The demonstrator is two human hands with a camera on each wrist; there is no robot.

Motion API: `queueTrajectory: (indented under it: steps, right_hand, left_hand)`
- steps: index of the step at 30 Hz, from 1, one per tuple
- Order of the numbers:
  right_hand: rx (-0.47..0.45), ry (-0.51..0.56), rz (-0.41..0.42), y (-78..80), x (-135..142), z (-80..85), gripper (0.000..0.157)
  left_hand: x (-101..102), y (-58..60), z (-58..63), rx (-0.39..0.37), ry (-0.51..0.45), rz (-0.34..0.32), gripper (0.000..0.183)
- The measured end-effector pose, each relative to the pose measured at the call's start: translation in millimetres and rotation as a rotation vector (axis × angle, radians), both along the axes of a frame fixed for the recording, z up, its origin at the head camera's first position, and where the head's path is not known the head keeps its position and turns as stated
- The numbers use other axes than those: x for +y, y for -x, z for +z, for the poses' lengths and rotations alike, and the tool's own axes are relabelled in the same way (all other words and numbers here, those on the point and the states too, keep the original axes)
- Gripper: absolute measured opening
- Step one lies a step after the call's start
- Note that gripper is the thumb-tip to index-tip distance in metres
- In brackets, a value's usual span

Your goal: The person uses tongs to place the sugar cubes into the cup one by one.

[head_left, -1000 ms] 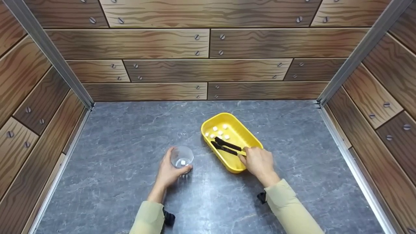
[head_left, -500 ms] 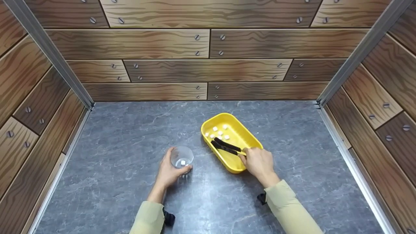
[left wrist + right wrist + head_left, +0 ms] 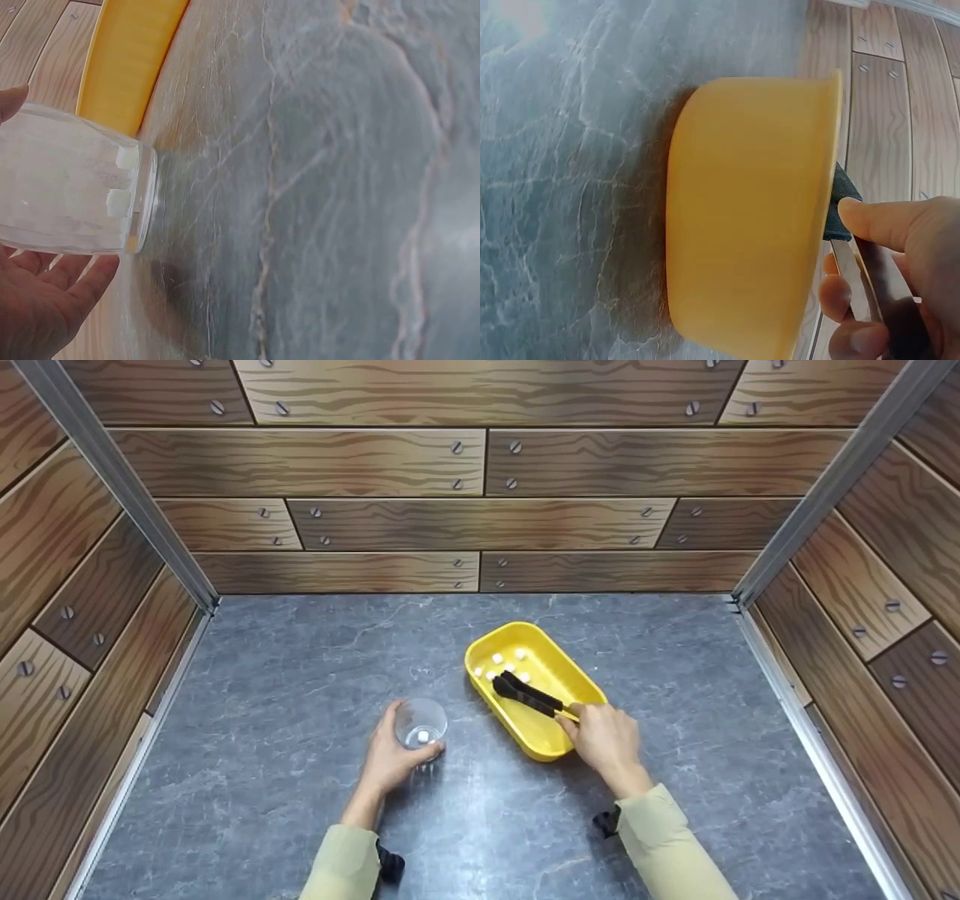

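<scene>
My left hand holds a clear plastic cup upright on the grey surface, thumb on the near side and fingers round the far side. Through its wall in the left wrist view, two white shapes show near the bottom. In my right hand is a pair of black-tipped tongs, gripped by the metal arms. Their tips lie close together inside a yellow tray, beside several small white cubes. Whether a cube sits between the tips cannot be made out.
The grey marbled surface extends around the cup and tray. Wood-patterned panels enclose it at the back and sides, with metal profiles along the corners. A gap of bare surface separates cup from tray.
The tongs' tips have come together and shifted slightly to the right and up. My right hand has moved a little right and nearer to me. The left hand and cup stay still.
</scene>
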State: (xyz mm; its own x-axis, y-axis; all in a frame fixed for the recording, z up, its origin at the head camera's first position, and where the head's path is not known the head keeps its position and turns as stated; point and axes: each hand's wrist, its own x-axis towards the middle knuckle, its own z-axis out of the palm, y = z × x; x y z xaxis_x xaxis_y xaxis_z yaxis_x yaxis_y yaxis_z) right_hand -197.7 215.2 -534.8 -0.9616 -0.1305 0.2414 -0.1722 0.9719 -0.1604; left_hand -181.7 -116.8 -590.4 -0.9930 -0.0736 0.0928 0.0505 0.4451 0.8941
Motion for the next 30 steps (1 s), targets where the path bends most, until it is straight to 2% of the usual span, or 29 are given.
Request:
queueTrajectory:
  steps: [12,21,30]
  right_hand:
    - [-0.042,0.098,-0.05,-8.6,7,4.1,0.028]
    - [-0.097,0.202,-0.086,-12.8,9,8.3,0.037]
    - [-0.129,0.33,-0.114,-16.4,6,12.4,0.037]
  left_hand:
    - [-1,0.2,-0.3,0.003,-0.006,-0.005,0.097]
    - [0,0.3,0.4,-0.01,-0.006,0.002,0.098]
    - [0,0.4,0.1,-0.017,-0.015,-0.001,0.099]
